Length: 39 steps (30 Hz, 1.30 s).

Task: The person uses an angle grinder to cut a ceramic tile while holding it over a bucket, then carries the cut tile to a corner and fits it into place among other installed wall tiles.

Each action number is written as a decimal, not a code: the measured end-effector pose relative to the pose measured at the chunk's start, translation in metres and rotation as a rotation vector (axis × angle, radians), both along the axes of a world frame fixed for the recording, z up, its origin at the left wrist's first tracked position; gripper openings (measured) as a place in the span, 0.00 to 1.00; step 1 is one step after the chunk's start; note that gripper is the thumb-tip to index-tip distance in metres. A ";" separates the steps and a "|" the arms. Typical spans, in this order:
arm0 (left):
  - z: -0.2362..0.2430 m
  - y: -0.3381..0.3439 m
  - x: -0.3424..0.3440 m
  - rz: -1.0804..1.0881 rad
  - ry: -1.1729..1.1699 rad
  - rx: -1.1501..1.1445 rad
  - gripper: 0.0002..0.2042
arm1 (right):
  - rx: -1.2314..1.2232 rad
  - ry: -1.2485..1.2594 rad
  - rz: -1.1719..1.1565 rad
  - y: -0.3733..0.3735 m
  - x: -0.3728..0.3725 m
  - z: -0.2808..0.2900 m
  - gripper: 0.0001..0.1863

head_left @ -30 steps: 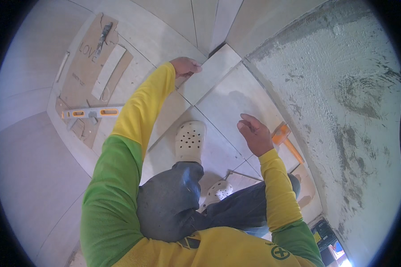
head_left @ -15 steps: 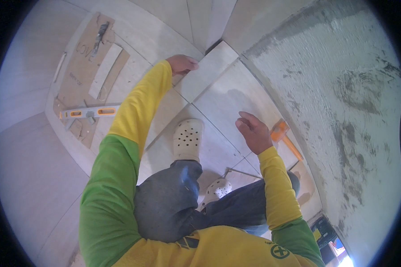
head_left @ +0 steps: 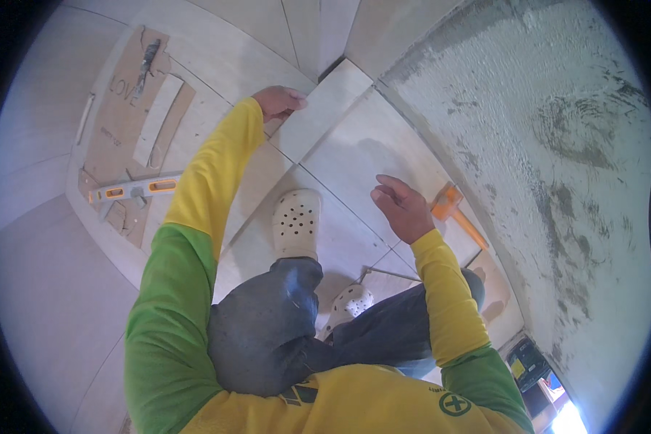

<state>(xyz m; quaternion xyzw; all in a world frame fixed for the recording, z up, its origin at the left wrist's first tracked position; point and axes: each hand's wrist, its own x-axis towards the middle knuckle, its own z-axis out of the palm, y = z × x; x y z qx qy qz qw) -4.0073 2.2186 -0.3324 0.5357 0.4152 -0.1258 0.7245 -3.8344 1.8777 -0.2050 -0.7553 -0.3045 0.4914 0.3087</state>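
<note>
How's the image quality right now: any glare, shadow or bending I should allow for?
Head view: glare blows out the lower right corner; a soft shadow lies on the large tile beyond the right hand; the base of the rough wall bows with the fisheye, and the rim goes black; both hands, including the left hand, are readable, though fine detail is soft.
</note>
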 end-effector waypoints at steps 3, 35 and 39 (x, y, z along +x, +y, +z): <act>-0.002 0.000 0.000 -0.003 0.004 0.020 0.21 | 0.003 0.002 0.003 0.000 0.000 -0.001 0.25; 0.000 -0.007 -0.013 0.009 0.018 0.122 0.20 | -0.041 0.004 0.114 0.005 -0.002 -0.005 0.24; -0.001 -0.010 -0.018 0.037 0.010 0.121 0.19 | -0.076 -0.055 0.146 0.008 -0.004 -0.001 0.25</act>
